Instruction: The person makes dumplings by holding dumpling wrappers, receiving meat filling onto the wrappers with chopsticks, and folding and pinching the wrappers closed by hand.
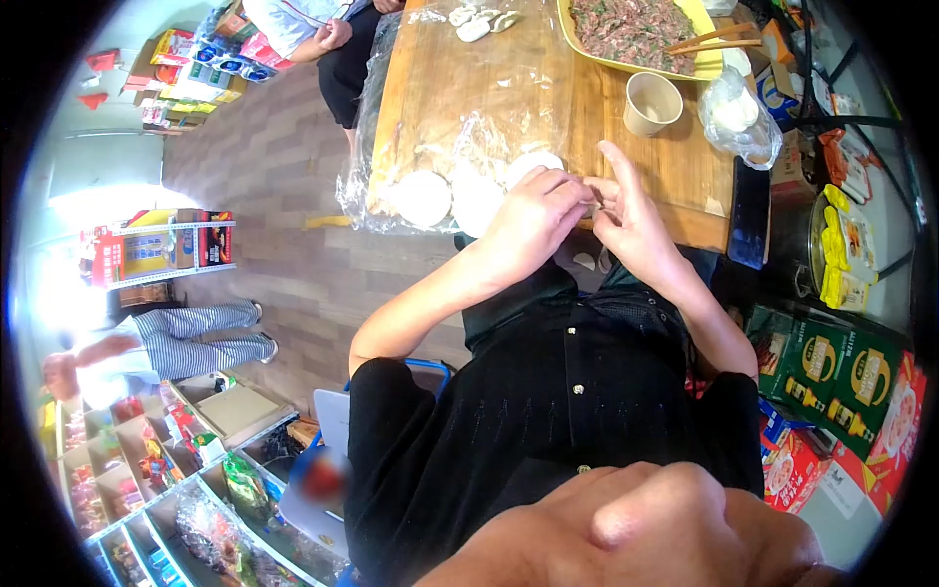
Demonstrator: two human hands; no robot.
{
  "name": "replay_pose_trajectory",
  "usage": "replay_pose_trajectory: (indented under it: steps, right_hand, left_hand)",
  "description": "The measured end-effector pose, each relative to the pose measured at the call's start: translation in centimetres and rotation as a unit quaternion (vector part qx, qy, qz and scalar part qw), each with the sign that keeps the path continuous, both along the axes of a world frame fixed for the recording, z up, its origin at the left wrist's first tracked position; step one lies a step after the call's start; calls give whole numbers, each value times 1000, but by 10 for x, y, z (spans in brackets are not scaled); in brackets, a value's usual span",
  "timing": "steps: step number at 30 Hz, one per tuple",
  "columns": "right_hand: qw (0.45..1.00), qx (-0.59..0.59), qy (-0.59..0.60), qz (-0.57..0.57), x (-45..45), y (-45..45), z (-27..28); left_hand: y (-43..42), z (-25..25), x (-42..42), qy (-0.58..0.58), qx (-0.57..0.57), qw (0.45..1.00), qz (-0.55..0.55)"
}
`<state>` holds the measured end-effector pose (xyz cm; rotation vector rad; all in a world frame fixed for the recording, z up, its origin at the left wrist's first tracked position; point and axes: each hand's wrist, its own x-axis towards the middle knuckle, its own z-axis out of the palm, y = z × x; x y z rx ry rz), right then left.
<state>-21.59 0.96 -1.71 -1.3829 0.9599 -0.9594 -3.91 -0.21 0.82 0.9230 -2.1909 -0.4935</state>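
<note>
At the table's near edge my left hand [538,215] has its fingers bent together, their tips meeting the other hand. My right hand [631,215] has its thumb and index finger apart, the other fingers curled toward the left fingertips. Whatever lies between the fingertips is too small to make out. Round white wrappers [424,198] lie beside my left hand on plastic film. Beyond my right hand stands a paper cup [653,105]. A yellow tray [712,29] of minced filling [626,29] holds chopsticks [719,45]. Several dumplings [475,23] sit at the far edge.
A phone [748,217] lies at the wooden table's [587,117] right edge, near a plastic bag [736,112]. One person [313,34] sits at the far left; another person [166,347] stands among shelves. Green boxes [831,372] are stacked at right.
</note>
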Motion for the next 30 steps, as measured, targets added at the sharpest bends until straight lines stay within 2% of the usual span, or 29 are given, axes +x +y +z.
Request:
replay_pose_trajectory:
  steps: [5,9,11,14,18,21,24,27,30]
  right_hand:
    - [1000,13,11,24,-1,-4,8]
    - [997,40,-49,35,-2,-10,7]
    - [993,60,-85,47,-2,-13,5]
    - [989,75,-122,44,-2,-17,1]
    - [992,65,-88,63,-1,-22,9]
    - [997,24,-49,62,1,-27,15]
    - [998,-3,-10,62,5,-34,22]
    - [998,-19,7,64,6,-41,27]
    - [997,-37,28,69,4,-41,28]
  left_hand:
    - [-7,-2,4,-10,37,999,-1]
    - [-11,3,5,-23,87,996,8]
    - [-10,15,2,33,240,970,32]
    - [-17,8,7,11,221,975,-4]
    - [-23,12,10,-8,206,979,-8]
    - [-27,12,16,4,240,971,-14]
    - [-36,1,27,145,433,889,23]
    - [-59,-7,49,172,430,886,-18]
    - [-99,-12,76,203,436,876,30]
